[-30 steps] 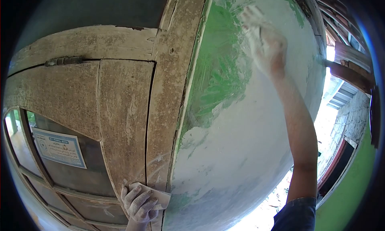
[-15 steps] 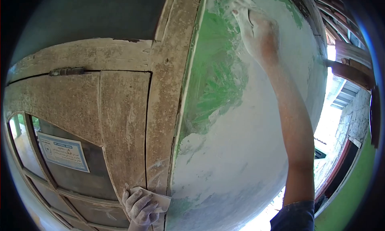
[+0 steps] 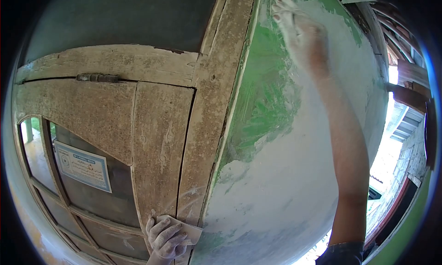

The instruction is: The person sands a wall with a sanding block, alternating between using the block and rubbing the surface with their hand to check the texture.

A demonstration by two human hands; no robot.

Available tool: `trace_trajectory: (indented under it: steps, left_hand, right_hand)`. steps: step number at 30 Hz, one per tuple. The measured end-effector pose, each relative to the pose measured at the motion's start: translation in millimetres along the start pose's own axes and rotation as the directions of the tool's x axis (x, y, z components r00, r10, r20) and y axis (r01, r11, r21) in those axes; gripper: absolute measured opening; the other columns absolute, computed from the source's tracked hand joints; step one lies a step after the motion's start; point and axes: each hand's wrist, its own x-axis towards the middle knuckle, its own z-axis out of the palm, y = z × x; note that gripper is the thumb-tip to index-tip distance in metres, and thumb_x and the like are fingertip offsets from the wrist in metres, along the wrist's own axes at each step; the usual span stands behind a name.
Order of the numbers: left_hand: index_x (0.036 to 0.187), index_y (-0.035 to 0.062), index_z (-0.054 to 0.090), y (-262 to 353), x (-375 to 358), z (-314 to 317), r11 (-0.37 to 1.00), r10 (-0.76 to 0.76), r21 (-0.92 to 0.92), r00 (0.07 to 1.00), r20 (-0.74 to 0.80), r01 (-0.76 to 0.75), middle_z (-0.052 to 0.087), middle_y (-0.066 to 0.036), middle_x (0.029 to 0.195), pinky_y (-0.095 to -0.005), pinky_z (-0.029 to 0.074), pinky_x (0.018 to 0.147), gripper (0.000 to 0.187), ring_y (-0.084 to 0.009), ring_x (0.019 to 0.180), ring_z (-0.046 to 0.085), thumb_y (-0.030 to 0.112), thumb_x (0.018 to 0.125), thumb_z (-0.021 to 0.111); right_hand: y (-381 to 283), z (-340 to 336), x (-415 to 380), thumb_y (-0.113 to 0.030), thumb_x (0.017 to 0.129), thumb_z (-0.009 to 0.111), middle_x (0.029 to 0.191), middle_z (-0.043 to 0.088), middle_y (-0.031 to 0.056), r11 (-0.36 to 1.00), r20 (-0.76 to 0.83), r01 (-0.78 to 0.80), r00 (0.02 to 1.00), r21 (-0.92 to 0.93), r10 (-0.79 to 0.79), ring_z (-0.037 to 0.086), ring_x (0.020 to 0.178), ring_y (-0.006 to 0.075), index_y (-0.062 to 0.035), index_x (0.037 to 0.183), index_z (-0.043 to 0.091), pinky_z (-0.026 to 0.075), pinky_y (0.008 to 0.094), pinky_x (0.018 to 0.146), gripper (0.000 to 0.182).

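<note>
My right hand (image 3: 301,32) is raised high against the wall (image 3: 276,182), at the border between its green paint and the white coating. White powder covers the fingers, which are bent and blurred; whatever they hold is hidden. At the bottom, my left hand (image 3: 166,237), also dusted white, has its fingers wrapped over a pale flat piece (image 3: 193,233) beside the edge of the wooden door frame (image 3: 202,140).
A wooden door (image 3: 92,113) with glass panes and a blue-bordered paper (image 3: 83,166) is at the left. Roof beams (image 3: 407,97) and a brick wall (image 3: 407,147) show at the far right, near another green wall.
The view has shifted, so the door and wall appear further right. My right hand stays at the upper wall and is more blurred; my left hand still holds the pale piece.
</note>
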Motion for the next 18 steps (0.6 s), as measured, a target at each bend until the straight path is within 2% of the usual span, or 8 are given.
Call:
trace_trajectory:
  steps: [3, 5, 6, 9, 12, 15, 17, 18]
  left_hand:
    - [0.083, 0.0206, 0.056, -1.3, -0.1, 1.7, 1.000, 0.003, 0.009, 1.000, -0.020, -0.003, 0.065, 0.001, 0.092, -0.0541, 0.036, 0.099, 0.011, -0.0275, 0.104, 0.057, 0.030, 0.085, 0.061]
    - [0.083, 0.0204, 0.056, -0.7, 0.3, 1.2, 1.000, 0.003, 0.014, 0.999, -0.034, -0.003, 0.065, 0.000, 0.091, -0.0540, 0.036, 0.099, 0.011, -0.0275, 0.103, 0.057, 0.029, 0.084, 0.062]
    - [0.082, 0.0203, 0.057, -0.2, 0.8, 1.1, 1.000, -0.001, 0.007, 0.999, -0.032, 0.001, 0.065, 0.000, 0.091, -0.0543, 0.035, 0.099, 0.011, -0.0275, 0.103, 0.057, 0.029, 0.083, 0.063]
    - [0.080, 0.0202, 0.057, 0.5, 3.1, 0.4, 1.000, -0.004, -0.002, 1.000, -0.031, 0.004, 0.066, 0.000, 0.091, -0.0546, 0.035, 0.099, 0.010, -0.0275, 0.103, 0.057, 0.027, 0.083, 0.063]
    - [0.080, 0.0204, 0.057, 0.4, 3.2, 0.8, 1.000, 0.000, -0.010, 1.000, -0.029, 0.000, 0.066, 0.000, 0.091, -0.0545, 0.035, 0.100, 0.009, -0.0274, 0.103, 0.057, 0.027, 0.082, 0.063]
    - [0.079, 0.0207, 0.058, -0.4, 0.6, 0.8, 1.000, -0.005, -0.018, 1.000, -0.030, 0.005, 0.066, 0.001, 0.090, -0.0541, 0.034, 0.100, 0.008, -0.0269, 0.103, 0.058, 0.026, 0.082, 0.063]
    - [0.079, 0.0208, 0.058, -0.8, -0.1, 1.0, 1.000, -0.009, -0.017, 0.999, -0.035, 0.008, 0.066, 0.001, 0.090, -0.0539, 0.034, 0.101, 0.008, -0.0265, 0.103, 0.058, 0.026, 0.082, 0.063]
    - [0.078, 0.0209, 0.058, -1.3, -0.2, 0.3, 1.000, -0.005, -0.017, 1.000, -0.027, 0.004, 0.067, 0.001, 0.090, -0.0537, 0.034, 0.101, 0.008, -0.0260, 0.103, 0.058, 0.027, 0.082, 0.063]
  right_hand:
    - [44.5, -4.4, 10.0, -0.027, 0.093, 0.054, 0.111, 0.066, 0.0088, 0.999, 0.023, 0.006, 1.000, 0.049, -0.007, 0.064, 0.102, 0.0212, -0.0074, 0.103, 0.068, 0.047, 0.0302, 0.092, 0.026]
    - [60.1, -8.7, 17.9, -0.027, 0.092, 0.055, 0.110, 0.066, 0.0109, 0.937, 0.039, -0.292, 0.952, -0.191, 0.304, 0.064, 0.101, 0.0227, -0.0056, 0.109, 0.066, 0.047, 0.0310, 0.089, 0.029]
    - [56.3, -6.4, 20.5, -0.027, 0.092, 0.055, 0.110, 0.066, 0.0109, 0.940, 0.037, -0.286, 0.954, -0.186, 0.298, 0.064, 0.101, 0.0227, -0.0056, 0.109, 0.066, 0.047, 0.0310, 0.089, 0.029]
    - [35.7, 3.2, 25.2, -0.028, 0.092, 0.056, 0.109, 0.066, 0.0135, 0.961, -0.018, -0.223, 0.975, -0.166, 0.223, 0.064, 0.099, 0.0243, -0.0036, 0.112, 0.064, 0.047, 0.0318, 0.086, 0.033]
    - [3.0, 6.5, 26.4, -0.025, 0.092, 0.056, 0.112, 0.065, 0.0138, 0.989, -0.062, -0.139, 0.988, 0.041, 0.142, 0.062, 0.104, 0.0238, -0.0034, 0.110, 0.065, 0.046, 0.0320, 0.090, 0.030]
    - [-12.3, 1.9, 16.7, -0.021, 0.091, 0.055, 0.115, 0.064, 0.0132, 0.988, 0.099, 0.023, 0.994, 0.154, -0.039, 0.061, 0.107, 0.0229, -0.0051, 0.110, 0.065, 0.045, 0.0318, 0.094, 0.027]
    - [-8.7, -0.3, 9.3, -0.020, 0.094, 0.051, 0.110, 0.067, 0.0051, 0.960, 0.021, 0.245, 0.968, 0.132, -0.250, 0.064, 0.100, 0.0195, -0.0070, 0.095, 0.070, 0.051, 0.0334, 0.089, 0.023]
    - [4.2, -2.6, 12.7, -0.020, 0.094, 0.051, 0.110, 0.067, 0.0051, 0.960, 0.020, 0.246, 0.968, 0.133, -0.250, 0.064, 0.100, 0.0195, -0.0070, 0.095, 0.070, 0.051, 0.0334, 0.089, 0.023]
